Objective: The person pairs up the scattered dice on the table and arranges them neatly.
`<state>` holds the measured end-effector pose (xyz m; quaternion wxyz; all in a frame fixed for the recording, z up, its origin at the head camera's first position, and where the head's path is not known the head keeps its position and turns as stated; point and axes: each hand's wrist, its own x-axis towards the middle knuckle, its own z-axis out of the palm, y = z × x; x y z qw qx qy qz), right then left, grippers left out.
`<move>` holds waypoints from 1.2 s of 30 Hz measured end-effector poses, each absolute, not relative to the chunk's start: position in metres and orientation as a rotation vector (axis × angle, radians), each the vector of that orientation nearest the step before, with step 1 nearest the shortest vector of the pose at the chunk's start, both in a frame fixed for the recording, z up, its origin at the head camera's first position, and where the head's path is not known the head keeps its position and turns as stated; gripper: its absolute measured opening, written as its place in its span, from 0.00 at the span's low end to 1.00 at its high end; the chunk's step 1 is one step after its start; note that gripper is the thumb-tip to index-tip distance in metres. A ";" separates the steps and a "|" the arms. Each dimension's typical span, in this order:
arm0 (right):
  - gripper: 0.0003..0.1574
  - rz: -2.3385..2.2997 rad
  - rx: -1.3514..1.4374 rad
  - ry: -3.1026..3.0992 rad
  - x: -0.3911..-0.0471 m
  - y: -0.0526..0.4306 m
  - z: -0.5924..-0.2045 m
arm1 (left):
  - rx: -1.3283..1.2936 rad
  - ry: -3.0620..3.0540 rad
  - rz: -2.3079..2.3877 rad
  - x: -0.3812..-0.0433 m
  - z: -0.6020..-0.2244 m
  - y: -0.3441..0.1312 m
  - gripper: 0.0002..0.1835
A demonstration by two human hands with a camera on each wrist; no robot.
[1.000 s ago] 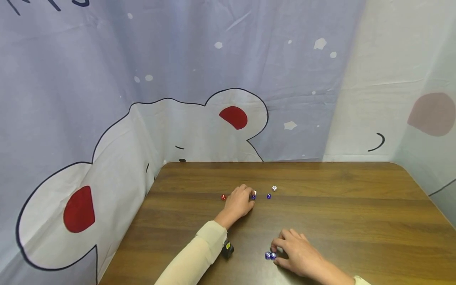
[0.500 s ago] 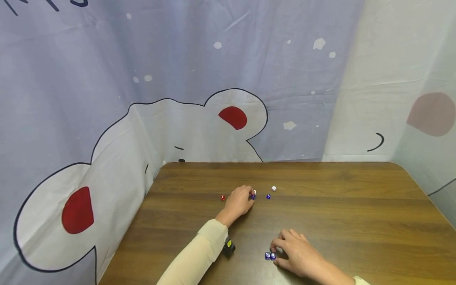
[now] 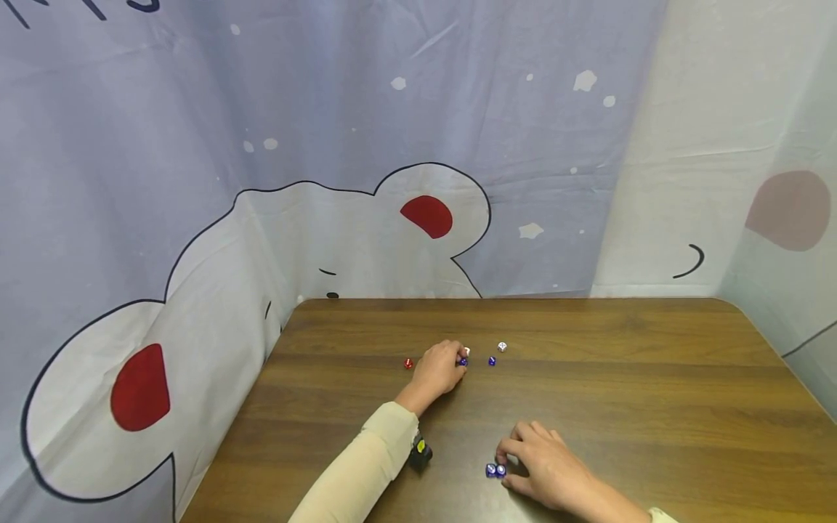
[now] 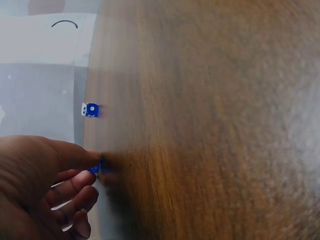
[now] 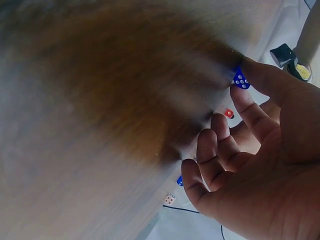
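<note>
Toward the back of the table, my left hand (image 3: 439,369) pinches a small blue die (image 3: 463,362) between thumb and fingertips. The left wrist view shows only a sliver of that blue die (image 4: 93,169) between the fingers. A white die (image 3: 467,351) peeks out just behind those fingertips. Nearer the front, my right hand (image 3: 546,465) has thumb and index finger on a blue die (image 3: 501,471) with white pips. A second blue die (image 3: 491,471) sits right beside it on the left. In the right wrist view, the pinched blue die (image 5: 241,79) shows several pips.
A red die (image 3: 408,363) lies left of my left hand. To that hand's right are another blue die (image 3: 492,360) and a white die (image 3: 502,347). A black device (image 3: 420,452) hangs at the left wrist. A printed curtain (image 3: 549,160) borders the wooden table (image 3: 628,392).
</note>
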<state>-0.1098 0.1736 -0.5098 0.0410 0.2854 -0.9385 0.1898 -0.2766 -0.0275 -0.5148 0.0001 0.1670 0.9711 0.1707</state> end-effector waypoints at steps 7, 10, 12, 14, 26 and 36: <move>0.15 0.584 0.869 -2.891 -0.109 0.173 -0.509 | 0.529 3.040 0.491 -0.277 -0.514 -0.028 0.05; 0.15 0.589 0.865 -2.903 -0.110 0.173 -0.509 | 0.529 3.041 0.491 -0.277 -0.515 -0.028 0.04; 0.15 0.596 0.864 -2.914 -0.110 0.173 -0.509 | 0.526 3.040 0.492 -0.277 -0.514 -0.028 0.04; 0.15 0.603 0.864 -2.922 -0.110 0.173 -0.509 | 0.523 3.035 0.488 -0.277 -0.514 -0.028 0.04; 0.15 0.599 0.867 -2.920 -0.110 0.173 -0.509 | 0.551 2.974 0.547 -0.271 -0.511 -0.029 0.04; 0.15 0.595 0.866 -2.922 -0.110 0.173 -0.509 | 0.616 2.969 0.503 -0.263 -0.513 -0.030 0.05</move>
